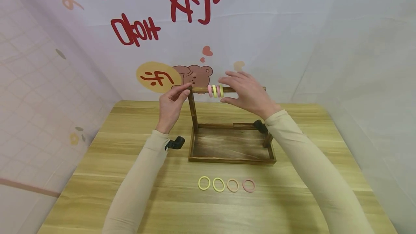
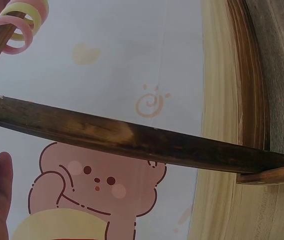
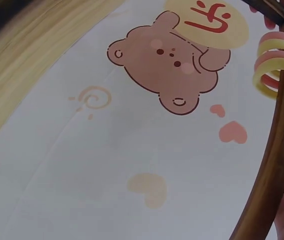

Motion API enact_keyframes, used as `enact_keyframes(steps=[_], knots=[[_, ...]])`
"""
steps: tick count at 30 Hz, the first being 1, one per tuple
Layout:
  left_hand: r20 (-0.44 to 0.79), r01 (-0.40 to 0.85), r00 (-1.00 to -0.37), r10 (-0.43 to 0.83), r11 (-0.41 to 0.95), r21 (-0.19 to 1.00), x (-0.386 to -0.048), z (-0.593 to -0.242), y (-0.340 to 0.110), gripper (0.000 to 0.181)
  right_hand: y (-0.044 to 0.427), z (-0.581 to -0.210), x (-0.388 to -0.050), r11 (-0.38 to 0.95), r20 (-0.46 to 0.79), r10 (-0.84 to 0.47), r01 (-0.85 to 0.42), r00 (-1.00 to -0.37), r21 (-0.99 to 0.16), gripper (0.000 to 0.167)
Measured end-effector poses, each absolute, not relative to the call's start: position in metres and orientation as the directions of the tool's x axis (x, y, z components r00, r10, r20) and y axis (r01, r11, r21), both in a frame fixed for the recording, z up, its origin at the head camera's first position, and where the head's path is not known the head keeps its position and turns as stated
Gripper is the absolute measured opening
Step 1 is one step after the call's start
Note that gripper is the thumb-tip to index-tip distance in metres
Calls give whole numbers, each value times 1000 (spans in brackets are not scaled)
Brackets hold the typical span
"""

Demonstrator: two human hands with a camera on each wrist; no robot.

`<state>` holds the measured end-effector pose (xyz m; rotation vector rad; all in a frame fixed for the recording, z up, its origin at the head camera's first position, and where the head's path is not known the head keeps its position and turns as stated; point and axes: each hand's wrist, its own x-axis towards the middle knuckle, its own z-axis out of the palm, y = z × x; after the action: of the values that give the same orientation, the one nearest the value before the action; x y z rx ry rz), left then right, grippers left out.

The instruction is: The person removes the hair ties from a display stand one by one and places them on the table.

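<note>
Left hand: point(image 1: 171, 108) narrow; thumb and fingers pinched the wooden stand point(image 1: 193, 113) at its upper left corner, where post met rod. I judged this a steadying hold, chosen because that end left the rest of the rod clear of fingers.

Right hand: point(image 1: 247, 93) wide, fingers above the rod point(image 1: 199, 89) and thumb below, just right of the threaded rings. I took the spread as clearance around the wood; whether a fingertip touched the nearest ring I could not tell from my views.

Threaded rings: point(image 1: 214, 91) four, pink, yellow, pink, yellow from the left, bunched left of the rod's middle. They hung there because the rod ran through them.

Loose rings: yellow point(image 1: 199, 183), another yellow point(image 1: 213, 183), peach point(image 1: 227, 185), pink point(image 1: 243, 185), flat in a row on the worktop point(image 1: 182, 205), in front of the stand. Gaps between them, I supposed, made each easy to pick singly.

Base tray: point(image 1: 232, 161) flat on the worktop, carrying the posts; its breadth probably kept the stand from tipping.
</note>
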<state>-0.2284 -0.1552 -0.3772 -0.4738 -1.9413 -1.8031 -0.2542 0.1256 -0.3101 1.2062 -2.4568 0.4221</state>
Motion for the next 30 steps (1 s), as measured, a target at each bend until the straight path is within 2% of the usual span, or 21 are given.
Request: enact_keyframes(steps=[11,24,30], knots=[[511,506,-857,-69,87,858,-228,-375,-152,28,123,-310,-261,604,417,-712,-796,-565,-47,59],[538,534,-841,-58,76,842,-229,-377,-154,27,123,-312,-263,619,400,-707,-784,-583,-48,50],[515,508,-855,-68,90,856,-228,-376,-153,27,123,-311,-263,629,392,-698,-775,-599,-63,48]])
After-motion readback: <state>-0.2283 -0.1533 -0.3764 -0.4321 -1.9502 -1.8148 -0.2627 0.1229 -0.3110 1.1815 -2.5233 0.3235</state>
